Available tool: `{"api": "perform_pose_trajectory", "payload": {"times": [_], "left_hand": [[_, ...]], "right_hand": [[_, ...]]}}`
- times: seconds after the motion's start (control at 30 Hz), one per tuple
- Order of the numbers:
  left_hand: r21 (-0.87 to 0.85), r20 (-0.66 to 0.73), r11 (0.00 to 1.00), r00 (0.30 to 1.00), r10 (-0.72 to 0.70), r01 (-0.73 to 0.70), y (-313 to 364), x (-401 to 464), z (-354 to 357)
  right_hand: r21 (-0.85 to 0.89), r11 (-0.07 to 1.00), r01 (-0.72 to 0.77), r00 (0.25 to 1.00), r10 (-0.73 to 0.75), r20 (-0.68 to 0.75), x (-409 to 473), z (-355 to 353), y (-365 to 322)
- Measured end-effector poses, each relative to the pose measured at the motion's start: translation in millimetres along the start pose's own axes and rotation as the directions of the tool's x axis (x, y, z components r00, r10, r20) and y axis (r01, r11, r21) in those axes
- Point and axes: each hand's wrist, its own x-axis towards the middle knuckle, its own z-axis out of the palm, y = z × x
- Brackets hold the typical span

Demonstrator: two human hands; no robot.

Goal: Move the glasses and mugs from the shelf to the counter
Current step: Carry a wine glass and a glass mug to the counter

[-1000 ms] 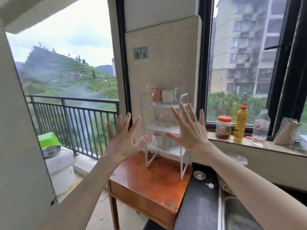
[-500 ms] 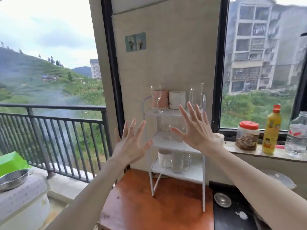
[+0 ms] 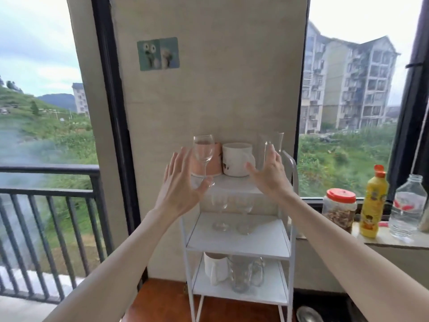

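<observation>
A white three-tier shelf stands on a wooden table against the wall. Its top tier carries a wine glass, a pink mug, a white mug and a tall clear glass. Two clear glasses are on the middle tier. A white mug and a glass mug occupy the bottom tier. My left hand is open, its thumb by the wine glass foot. My right hand is open in front of the tall glass, fingers spread.
On the window ledge to the right stand a red-lidded jar, a yellow bottle and a clear water bottle. The wooden table is below the shelf. A black balcony railing is at the left.
The view has closed in on the shelf. Both open hands have risen from the middle tier to the top tier, the left toward the wine glass, the right toward the tall glass.
</observation>
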Motion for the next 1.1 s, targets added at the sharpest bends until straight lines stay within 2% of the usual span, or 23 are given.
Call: {"api": "perform_pose_trajectory", "payload": {"times": [0.13,0.3,0.43,0.63,0.8,0.93,1.1], "left_hand": [[-0.226,-0.058,0.973,0.996,-0.067,0.052,0.7,37.2,14.6],[-0.283,-0.085,0.951,0.984,-0.154,0.124,3.4,71.5,30.0],[-0.419,-0.055,0.873,0.953,-0.298,0.249,9.7,87.0,37.7],[-0.518,-0.03,0.781,0.905,-0.425,0.35,7.5,91.1,40.3],[-0.601,-0.038,0.741,0.915,-0.402,0.3,6.1,88.3,33.3],[-0.586,-0.057,0.775,0.942,-0.331,0.237,8.0,83.9,21.9],[-0.625,-0.052,0.751,0.948,-0.315,0.216,15.3,69.4,11.1]], "right_hand": [[0.08,0.993,-0.082,0.994,0.088,-0.07,31.3,7.4,4.2],[0.211,0.961,-0.18,0.957,0.22,-0.187,58.2,16.7,5.5],[0.267,0.93,-0.253,0.932,0.309,-0.191,72.8,16.4,7.7],[0.349,0.905,-0.244,0.93,0.32,-0.18,75.6,22.3,9.6],[0.401,0.892,-0.207,0.929,0.308,-0.205,69.2,22.4,9.2],[0.403,0.899,-0.173,0.937,0.277,-0.214,58.3,19.1,7.0],[0.391,0.907,-0.158,0.942,0.257,-0.216,37.4,11.7,0.6]]}}
